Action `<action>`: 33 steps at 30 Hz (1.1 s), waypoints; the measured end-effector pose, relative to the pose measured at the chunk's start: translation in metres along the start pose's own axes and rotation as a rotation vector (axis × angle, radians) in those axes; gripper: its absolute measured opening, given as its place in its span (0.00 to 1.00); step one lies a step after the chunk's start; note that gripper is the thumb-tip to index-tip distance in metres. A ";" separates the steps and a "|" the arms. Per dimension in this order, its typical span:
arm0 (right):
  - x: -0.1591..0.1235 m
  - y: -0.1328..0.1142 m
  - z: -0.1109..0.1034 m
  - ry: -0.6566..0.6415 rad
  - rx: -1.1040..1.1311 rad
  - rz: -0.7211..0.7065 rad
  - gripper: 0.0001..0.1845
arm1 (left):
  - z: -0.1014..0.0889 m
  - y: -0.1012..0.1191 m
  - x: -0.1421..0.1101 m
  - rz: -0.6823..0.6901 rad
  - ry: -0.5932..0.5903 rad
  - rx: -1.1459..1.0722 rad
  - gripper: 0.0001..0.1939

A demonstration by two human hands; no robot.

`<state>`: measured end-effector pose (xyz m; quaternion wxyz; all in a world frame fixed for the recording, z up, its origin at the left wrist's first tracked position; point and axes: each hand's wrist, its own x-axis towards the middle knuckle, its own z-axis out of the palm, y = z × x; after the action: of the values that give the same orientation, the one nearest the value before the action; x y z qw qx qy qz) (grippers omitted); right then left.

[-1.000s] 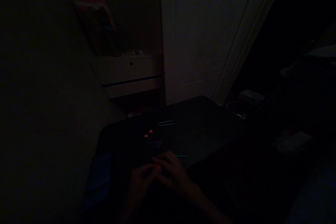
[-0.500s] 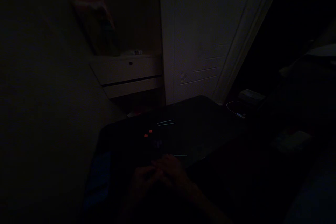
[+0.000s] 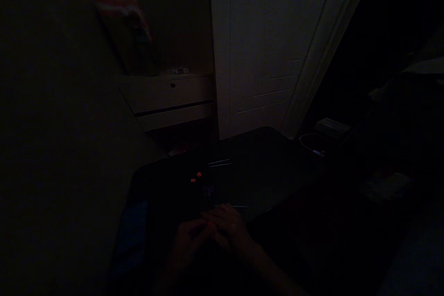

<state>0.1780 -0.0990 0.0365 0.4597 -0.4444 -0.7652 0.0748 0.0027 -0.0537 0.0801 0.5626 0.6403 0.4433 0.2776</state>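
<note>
The picture is very dark. My left hand (image 3: 187,239) and my right hand (image 3: 229,225) are together over the near side of a dark table (image 3: 263,162). Their fingertips meet and are closed around a small orange-red piece (image 3: 211,225), mostly hidden by the fingers. Just beyond my right hand lies a thin light rod (image 3: 240,206). A dim purplish piece (image 3: 208,190) rests farther in, its shape unclear. Two small orange pieces, one squarish (image 3: 193,180) and one rounder (image 3: 199,175), sit behind it. Near them lie two thin rods (image 3: 219,164), roughly side by side.
A bluish flat shape (image 3: 130,236) is at the table's left edge. Behind the table stand a drawer unit (image 3: 169,95) with a bag-like item (image 3: 126,32) on it, and a white door (image 3: 260,51). Off to the right are a pale box (image 3: 332,126) and a cable (image 3: 307,136).
My hands stay together in nearly the same place, with slight finger movement. A bit of orange-red now shows between the fingertips. The things on the table lie as before.
</note>
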 end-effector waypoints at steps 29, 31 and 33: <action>0.003 -0.005 -0.005 -0.027 0.053 0.091 0.29 | -0.002 -0.003 0.000 -0.059 0.107 -0.165 0.24; 0.002 -0.004 -0.005 -0.004 0.072 0.096 0.27 | -0.002 0.000 -0.001 -0.058 0.096 -0.146 0.24; 0.003 -0.003 -0.004 0.014 0.082 0.089 0.24 | -0.002 0.004 -0.001 -0.047 0.063 -0.119 0.24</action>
<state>0.1790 -0.1001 0.0423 0.4789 -0.4593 -0.7379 0.1235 0.0013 -0.0536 0.0845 0.5918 0.5860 0.4585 0.3101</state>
